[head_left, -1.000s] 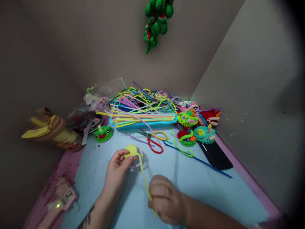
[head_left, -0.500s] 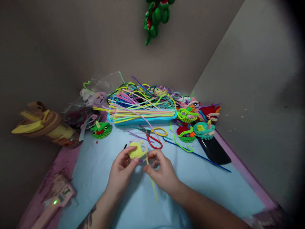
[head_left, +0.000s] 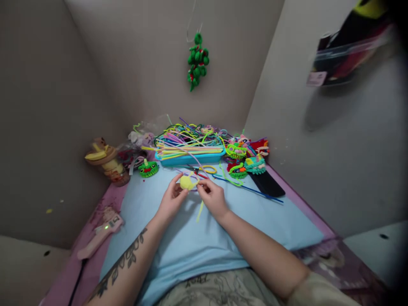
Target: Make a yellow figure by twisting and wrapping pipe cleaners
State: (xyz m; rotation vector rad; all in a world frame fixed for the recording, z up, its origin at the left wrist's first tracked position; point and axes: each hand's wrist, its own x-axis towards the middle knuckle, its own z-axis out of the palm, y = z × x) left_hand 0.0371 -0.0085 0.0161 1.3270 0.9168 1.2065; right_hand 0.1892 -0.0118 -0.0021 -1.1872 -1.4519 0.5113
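Observation:
My left hand is closed, thumb and fingers pinching the edge of a flat, rounded yellow pipe-cleaner piece. Around the piece's right side shows a thin lilac loop, partly hidden by the fingers. My right hand pinches the yellow pipe cleaner at the right of the piece, and its loose tail hangs down toward the cloth. Just beyond the hands lie scissors with one yellow and one red handle. A dark blue pipe cleaner stretches out to the right.
A blue tray full of colourful pipe cleaners stands at the back. Finished pipe-cleaner figures cluster beside a black phone; a green one sits left. A pink glue gun and a lidded cup are at the left edge.
The camera view has tilted and pulled back, showing more wall and my lap. My right hand has moved up the yellow pipe cleaner, closer to the rounded piece.

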